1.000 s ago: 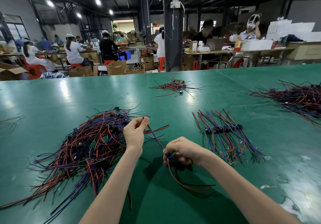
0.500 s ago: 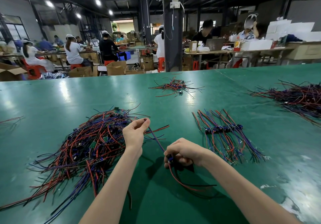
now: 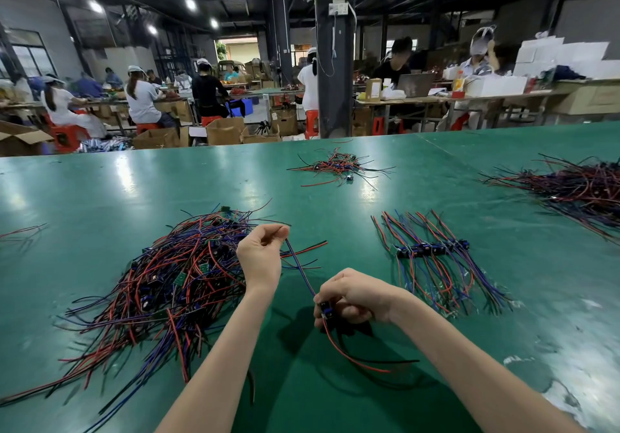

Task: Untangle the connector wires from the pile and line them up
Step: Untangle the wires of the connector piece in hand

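While thin, glossy red, blue and black strands are lying in a loose tangled pile (image 3: 174,285) on the smooth green table (image 3: 100,191), the left hand (image 3: 260,258) is pinching one wire (image 3: 299,269) by its far end between curled thumb and fingertips. The right hand (image 3: 352,298) is curling round its small dark blocky connector (image 3: 325,310), with red and black tails drooping below. Both hands are staying almost where they were a second ago, the wire still stretching straight between them. A neat row (image 3: 432,251) is lying to the right.
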